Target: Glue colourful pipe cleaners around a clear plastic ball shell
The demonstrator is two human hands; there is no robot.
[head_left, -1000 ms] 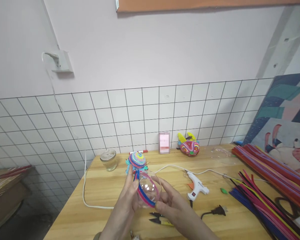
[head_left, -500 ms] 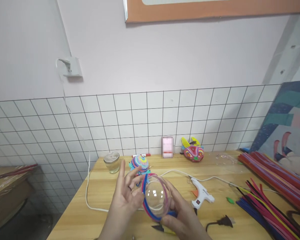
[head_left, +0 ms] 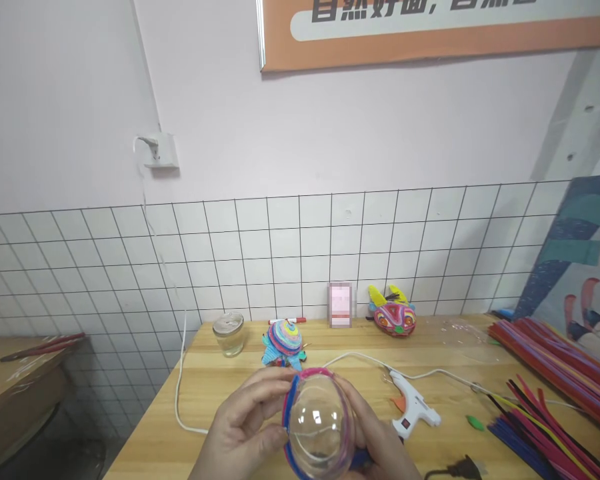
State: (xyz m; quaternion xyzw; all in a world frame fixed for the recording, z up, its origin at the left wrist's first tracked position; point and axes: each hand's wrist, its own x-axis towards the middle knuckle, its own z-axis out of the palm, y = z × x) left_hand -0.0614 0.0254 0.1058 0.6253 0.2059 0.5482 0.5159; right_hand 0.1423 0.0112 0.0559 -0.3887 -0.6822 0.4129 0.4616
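Low in the view, a clear plastic dome is held between my two hands. Blue and pink pipe cleaners run along its left edge, and pink shows over its top. My left hand pinches this fuzzy edge, thumb in front and fingers behind. Around the dome's right side curls my right hand, with a bit of blue pipe cleaner by its fingers. The bottom of the dome is cut off by the frame. Just beyond the hands sits a turtle of coiled, colourful pipe cleaners.
A white glue gun lies to the right, its cord crossing the wooden table. Further right are loose pipe cleaners and a black plug. Along the back stand a glass jar, a marker and a colourful animal-face craft.
My left hand's raised, spread fingers have come down and closed on the dome's edge. The dome and both hands sit lower in the picture as the view has tilted up.
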